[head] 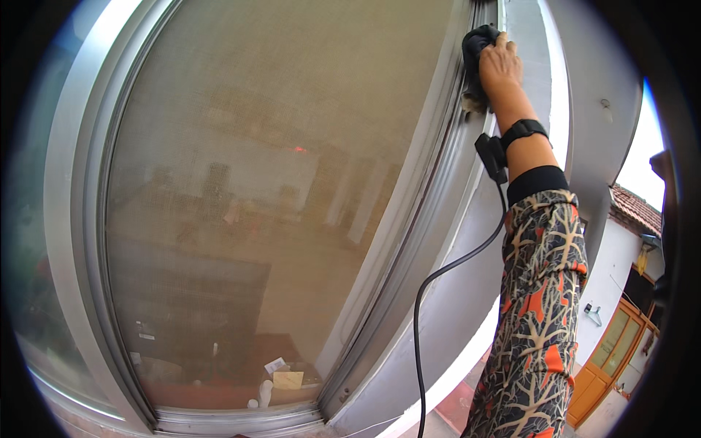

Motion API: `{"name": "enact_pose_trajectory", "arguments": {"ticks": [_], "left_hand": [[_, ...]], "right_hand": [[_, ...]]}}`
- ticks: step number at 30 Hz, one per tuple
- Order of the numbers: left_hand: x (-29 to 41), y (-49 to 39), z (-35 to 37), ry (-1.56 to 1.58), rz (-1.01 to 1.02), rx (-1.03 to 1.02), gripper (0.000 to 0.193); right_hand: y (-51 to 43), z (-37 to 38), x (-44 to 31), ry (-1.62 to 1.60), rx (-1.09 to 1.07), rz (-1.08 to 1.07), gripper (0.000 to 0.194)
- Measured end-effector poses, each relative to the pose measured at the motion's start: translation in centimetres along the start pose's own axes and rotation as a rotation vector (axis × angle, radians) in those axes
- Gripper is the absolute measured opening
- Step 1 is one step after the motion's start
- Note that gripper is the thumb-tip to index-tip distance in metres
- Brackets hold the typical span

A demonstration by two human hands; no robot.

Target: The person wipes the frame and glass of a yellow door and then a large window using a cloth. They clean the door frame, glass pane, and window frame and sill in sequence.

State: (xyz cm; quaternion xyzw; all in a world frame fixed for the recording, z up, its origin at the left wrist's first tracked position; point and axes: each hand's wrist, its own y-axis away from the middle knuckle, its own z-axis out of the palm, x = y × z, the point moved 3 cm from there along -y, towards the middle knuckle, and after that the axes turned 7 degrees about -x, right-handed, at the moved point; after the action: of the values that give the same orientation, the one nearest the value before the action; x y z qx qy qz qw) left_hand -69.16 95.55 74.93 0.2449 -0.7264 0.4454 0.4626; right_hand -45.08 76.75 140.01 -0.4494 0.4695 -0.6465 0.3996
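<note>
My right hand (501, 64) is raised high at the upper right, its fingers curled over a dark, bunched cloth (475, 49). The cloth is pressed against the right side of an aluminium window frame (446, 159). A paler, dirty-looking bit of the cloth (472, 103) hangs at its lower end. To the left of the hand spreads a mesh window screen (263, 180), with a dim room behind it. My left hand is out of view.
A black wrist device (491, 157) with a hanging cable (420, 323) is strapped to my right wrist. Small boxes (287, 379) and a white bottle (265, 393) stand behind the screen's bottom. An orange door (605, 356) and a hanger (593, 315) appear at far right.
</note>
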Motion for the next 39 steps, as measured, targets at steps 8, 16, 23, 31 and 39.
{"name": "enact_pose_trajectory", "arguments": {"ticks": [8,16,23,31,39], "left_hand": [[-1.3,0.5,0.9,0.014,-0.001,0.021,0.038],[-0.6,0.9,1.5,-0.078,0.086,-0.079,0.026],[-1.4,0.9,2.4,-0.229,0.151,-0.114,0.026],[-0.9,2.5,3.4,-0.257,0.187,-0.151,0.026],[-0.9,3.8,4.0,-0.313,0.147,-0.131,0.035]], "right_hand": [[5.0,0.5,-1.5,-0.102,-0.081,-0.014,0.028],[16.3,-2.1,-4.1,-0.083,-0.103,-0.039,0.025],[28.4,-4.5,-6.1,-0.097,-0.136,-0.114,0.033],[37.8,-6.3,-7.4,-0.133,-0.311,-0.304,0.031],[32.7,-6.8,-6.0,-0.201,-0.372,-0.307,0.025]]}}
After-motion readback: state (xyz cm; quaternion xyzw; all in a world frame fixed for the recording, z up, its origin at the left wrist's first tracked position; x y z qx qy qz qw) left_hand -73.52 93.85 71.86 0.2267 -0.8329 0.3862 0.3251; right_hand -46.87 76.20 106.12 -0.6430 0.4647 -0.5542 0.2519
